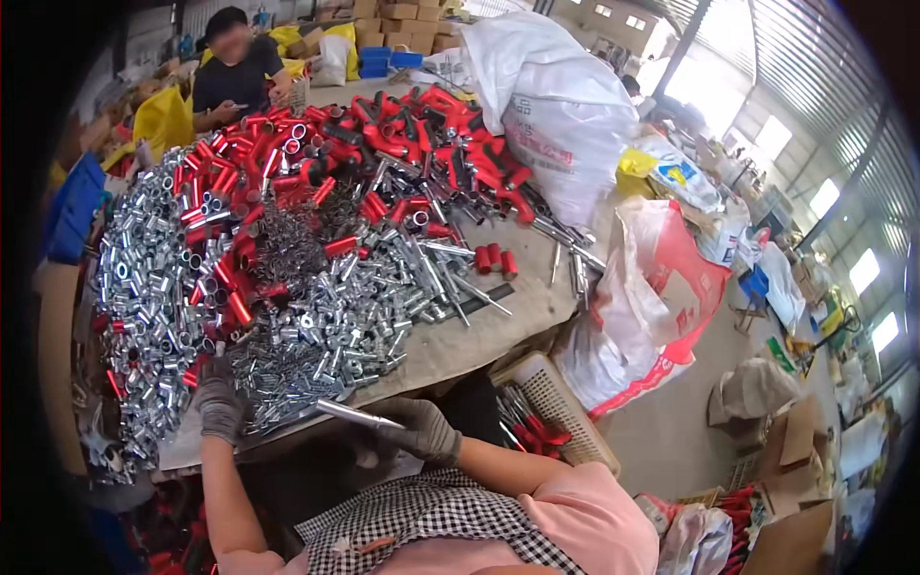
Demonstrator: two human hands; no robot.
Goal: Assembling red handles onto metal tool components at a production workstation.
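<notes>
So on my end I'm looking down through the head cam, and I've got the right hand in a grey knit glove with its grip clamped around one end of a smooth silver metal tube. The tube sits just off the near edge of the cloth-covered work surface, tilted a bit, its free end pointing left toward the parts.

The left hand in a matching grey glove is over at the near left of the heap, fingertips down among the bits, right by a short red metal sleeve. I honestly can't tell whether that grip is clamped on anything, since the fingers get lost in the clutter.

As for the pile: shiny silver sleeves on the left, a dark tangle of small wiry pieces in the middle, red-and-black handles toward the back. Three red short cylinders sit in a row on the right, near a flat dark strip.

Below the surface on the right there's a cream perforated plastic crate with red-handled parts in it. Across from me, a person in a dark top is at the far side.
</notes>
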